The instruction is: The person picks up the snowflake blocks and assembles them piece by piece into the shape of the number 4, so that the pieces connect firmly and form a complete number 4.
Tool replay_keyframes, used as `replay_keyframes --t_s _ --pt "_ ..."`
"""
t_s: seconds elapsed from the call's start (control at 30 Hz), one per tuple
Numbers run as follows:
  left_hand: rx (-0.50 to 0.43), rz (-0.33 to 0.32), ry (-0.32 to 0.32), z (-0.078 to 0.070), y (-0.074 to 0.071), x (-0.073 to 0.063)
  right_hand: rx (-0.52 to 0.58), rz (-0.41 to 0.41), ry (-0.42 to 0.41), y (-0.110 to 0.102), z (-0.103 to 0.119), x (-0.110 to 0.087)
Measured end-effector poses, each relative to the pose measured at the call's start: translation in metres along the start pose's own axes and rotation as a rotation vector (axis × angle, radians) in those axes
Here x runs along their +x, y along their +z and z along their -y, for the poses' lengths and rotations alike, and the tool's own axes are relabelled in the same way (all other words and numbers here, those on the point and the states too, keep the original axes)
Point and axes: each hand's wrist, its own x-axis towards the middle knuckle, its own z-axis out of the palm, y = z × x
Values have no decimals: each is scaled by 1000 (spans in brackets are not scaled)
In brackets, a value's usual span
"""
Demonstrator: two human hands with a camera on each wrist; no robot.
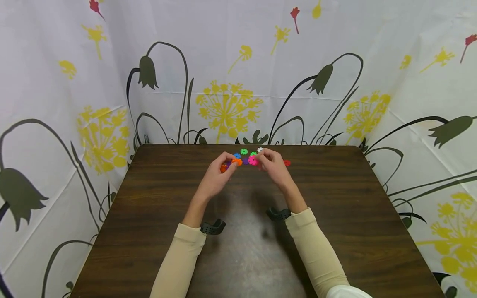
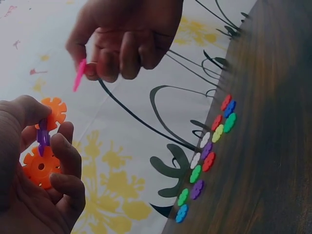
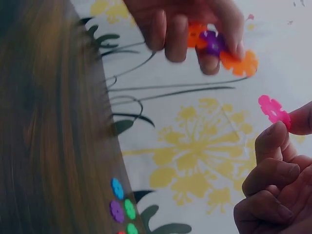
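Note:
My left hand [image 1: 216, 177] grips a short chain of interlocking flower-shaped discs, raised above the far part of the table. Two orange discs [image 2: 41, 168] are joined by a purple disc [image 2: 43, 137] set crosswise between them; thumb and fingers pinch the chain. To its right, my right hand [image 1: 276, 169] pinches a single pink flower-shaped disc [image 3: 273, 110] by its edge between thumb and index finger. The pink disc faces the upper orange disc, with a gap between them in both wrist views. The other fingers of the right hand are curled toward the palm.
Along the far edge of the dark wooden table [image 1: 149, 231] lie several loose discs, among them a blue one [image 2: 182, 213], a yellow one [image 2: 218, 131] and a red one [image 1: 287, 162]. A white flower-patterned curtain [image 1: 238, 62] hangs right behind that edge.

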Motion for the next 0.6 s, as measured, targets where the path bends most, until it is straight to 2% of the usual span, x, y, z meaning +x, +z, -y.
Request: replay_keyframes --t_s 0.37,0.6 --pt "70 -30 33 -2 3 1 82 26 1 15 9 -2" --pt "87 -42 58 -1 3 -1 56 25 -4 20 12 -3"
